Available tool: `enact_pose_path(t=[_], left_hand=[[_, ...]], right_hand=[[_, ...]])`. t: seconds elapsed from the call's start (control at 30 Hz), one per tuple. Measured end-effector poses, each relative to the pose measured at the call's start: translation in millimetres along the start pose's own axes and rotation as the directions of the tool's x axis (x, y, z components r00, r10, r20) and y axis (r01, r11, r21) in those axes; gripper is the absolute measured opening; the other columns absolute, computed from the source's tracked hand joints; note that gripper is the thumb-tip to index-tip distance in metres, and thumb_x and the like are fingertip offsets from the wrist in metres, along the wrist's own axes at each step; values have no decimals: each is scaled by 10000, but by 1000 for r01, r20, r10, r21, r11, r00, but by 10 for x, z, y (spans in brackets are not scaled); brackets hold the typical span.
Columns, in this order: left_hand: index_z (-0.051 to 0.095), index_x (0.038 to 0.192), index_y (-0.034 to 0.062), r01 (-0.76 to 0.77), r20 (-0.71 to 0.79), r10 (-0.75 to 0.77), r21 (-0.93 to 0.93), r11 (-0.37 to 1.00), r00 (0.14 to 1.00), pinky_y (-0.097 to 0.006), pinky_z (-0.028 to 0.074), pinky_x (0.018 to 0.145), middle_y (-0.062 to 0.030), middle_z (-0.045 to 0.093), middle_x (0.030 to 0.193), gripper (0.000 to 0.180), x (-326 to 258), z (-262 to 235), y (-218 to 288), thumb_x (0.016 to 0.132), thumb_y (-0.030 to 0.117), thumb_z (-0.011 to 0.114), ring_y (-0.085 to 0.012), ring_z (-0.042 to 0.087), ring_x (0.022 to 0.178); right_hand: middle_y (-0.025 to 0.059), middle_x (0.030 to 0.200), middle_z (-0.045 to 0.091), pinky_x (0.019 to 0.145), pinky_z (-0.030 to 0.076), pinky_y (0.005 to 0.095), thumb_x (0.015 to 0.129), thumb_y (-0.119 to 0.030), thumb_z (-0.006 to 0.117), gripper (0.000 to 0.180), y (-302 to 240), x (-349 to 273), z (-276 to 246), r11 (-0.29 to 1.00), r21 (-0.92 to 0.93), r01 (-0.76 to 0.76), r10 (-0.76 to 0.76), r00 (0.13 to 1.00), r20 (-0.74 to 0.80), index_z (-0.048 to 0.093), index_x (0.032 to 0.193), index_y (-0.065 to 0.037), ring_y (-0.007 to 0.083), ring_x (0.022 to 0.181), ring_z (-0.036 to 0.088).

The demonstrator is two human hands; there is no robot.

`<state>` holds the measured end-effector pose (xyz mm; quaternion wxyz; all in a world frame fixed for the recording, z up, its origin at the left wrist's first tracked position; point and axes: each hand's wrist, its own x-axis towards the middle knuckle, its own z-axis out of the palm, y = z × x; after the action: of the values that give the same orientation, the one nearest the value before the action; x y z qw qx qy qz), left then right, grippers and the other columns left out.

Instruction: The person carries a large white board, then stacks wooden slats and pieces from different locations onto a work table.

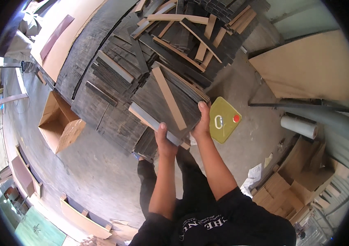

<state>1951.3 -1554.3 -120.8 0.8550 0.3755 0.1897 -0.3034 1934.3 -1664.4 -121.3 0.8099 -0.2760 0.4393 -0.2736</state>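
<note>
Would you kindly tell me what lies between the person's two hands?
In the head view, the near end of a tan strip lies between the left hand and right hand, atop a dark flat piece.

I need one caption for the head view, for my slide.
Left hand and right hand hold a bundle of dark, flat, wood-like pieces, a long, narrow tan strip lying on top.

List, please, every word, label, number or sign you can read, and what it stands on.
Black shirt: white printed lettering, which I won't copy out.
Green sheet: dark marking, too blurred to read.
Pale strip atop the held boards: no lettering visible.
</note>
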Motion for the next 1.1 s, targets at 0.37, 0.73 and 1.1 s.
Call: enact_pose_path(t=[0.37, 0.73, 1.1], left_hand=[[383, 1227, 97, -60, -102, 65, 57, 997, 993, -358, 454, 821, -87, 515, 1081, 575, -967, -284, 841, 741, 289, 623, -227, 532, 965], [445, 1150, -13, -375, -102, 365, -107, 921, 925, -306, 438, 827, -88, 552, 1042, 519, -2383, -2327, 3421, 729, 182, 678, -176, 543, 930], [450, 1144, 9, -671, -441, 550, -183, 718, 709, -324, 466, 799, -81, 552, 1017, 540, -3442, -3966, 5866, 722, 266, 669, -200, 564, 894]], right_hand=[[90, 1095, 566, 876, 421, 371, 782, -439, 448, 536, 106, -1288, 469, 990, 77, -118, 108, 987, 117, 502, 1148, -51, 247, 971, 553], [90, 1096, 543, 872, 398, 366, 761, -484, 467, 576, 1976, -3897, 2244, 985, -46, -168, 173, 924, 341, 496, 1151, -61, 260, 990, 517], [80, 938, 499, 783, 453, 376, 705, -335, 603, 481, 4264, -5562, 4070, 823, -293, -487, 552, 566, 612, 374, 1073, -126, 228, 866, 532]])
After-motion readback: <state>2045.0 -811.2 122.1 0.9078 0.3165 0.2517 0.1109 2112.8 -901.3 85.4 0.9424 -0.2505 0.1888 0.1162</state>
